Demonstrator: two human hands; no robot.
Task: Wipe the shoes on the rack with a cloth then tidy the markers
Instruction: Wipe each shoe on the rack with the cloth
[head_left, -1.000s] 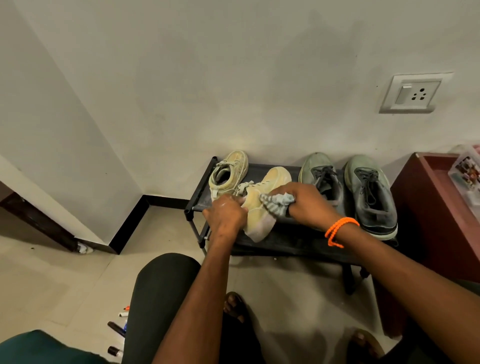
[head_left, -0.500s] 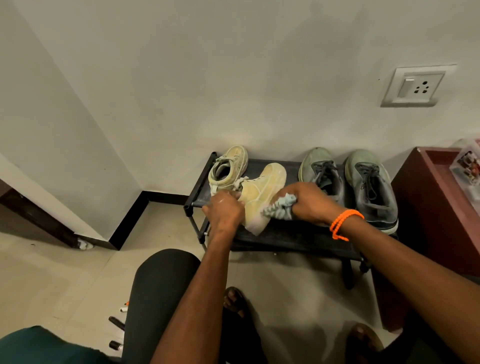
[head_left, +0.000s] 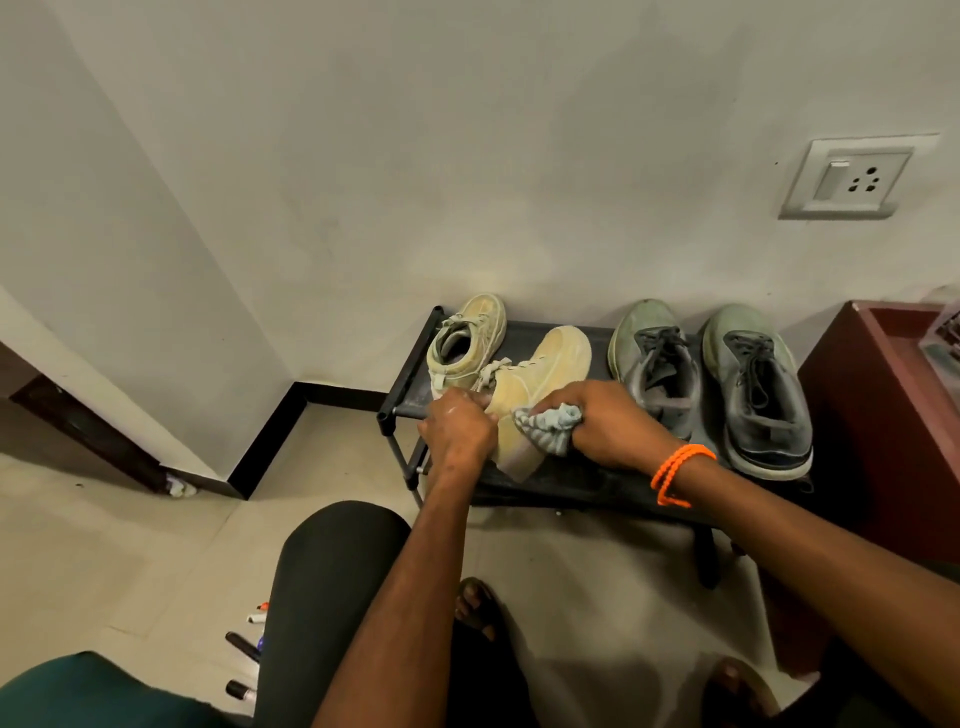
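A low black shoe rack (head_left: 582, 480) stands against the wall. On it, a tan high-top shoe (head_left: 540, 379) lies tilted, and my left hand (head_left: 457, 428) grips its ankle end. My right hand (head_left: 608, 421) holds a crumpled grey cloth (head_left: 550, 426) against the shoe's side near the heel. A matching tan shoe (head_left: 467, 340) stands at the rack's back left. Two grey-green sneakers (head_left: 654, 364) (head_left: 758, 384) sit on the right side. Several markers (head_left: 241, 644) lie on the floor at lower left, partly hidden by my knee.
A dark red cabinet (head_left: 878, 415) stands right of the rack. A wall socket (head_left: 852, 176) is above it. My knee (head_left: 332, 582) and sandalled feet (head_left: 475, 605) fill the floor in front. A dark wooden door frame (head_left: 78, 426) is at the left.
My right hand has slid the cloth down the tan shoe's side toward the heel. My left hand stays gripping the shoe. The view shifted slightly.
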